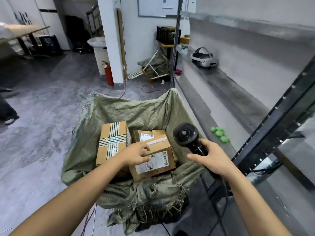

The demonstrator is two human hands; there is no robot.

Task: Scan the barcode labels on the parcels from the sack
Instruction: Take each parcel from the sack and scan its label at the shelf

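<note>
An open green woven sack (119, 109) is seen from above, standing on a grey floor beside a metal shelving unit (276, 120). Three cardboard parcels lie inside it. A tall parcel (112, 140) wrapped with striped tape stands at the left. A small parcel (146, 135) lies behind, with a white label on its top. The nearest parcel (158, 160) is tilted toward the viewer, and a white barcode label (153, 162) is shown on its facing side. The left hand (136, 155) is laid on the top edge of this nearest parcel, with the fingers loosely bent over the cardboard and the thumb at the label; whether the box is gripped or only touched cannot be told. A black handheld scanner (187, 135) is held by its handle in the right hand (213, 159), the fingers curled round the handle and the thumb stretched out to the left. The scanner's rounded head is raised above the right side of the sack, near the nearest parcel but apart from it. On the shelf to the right a white headset (204, 58) is seen, and nearer, a few small green balls (219, 132). A red fire extinguisher (108, 74) stands by a white pillar in the background.
</note>
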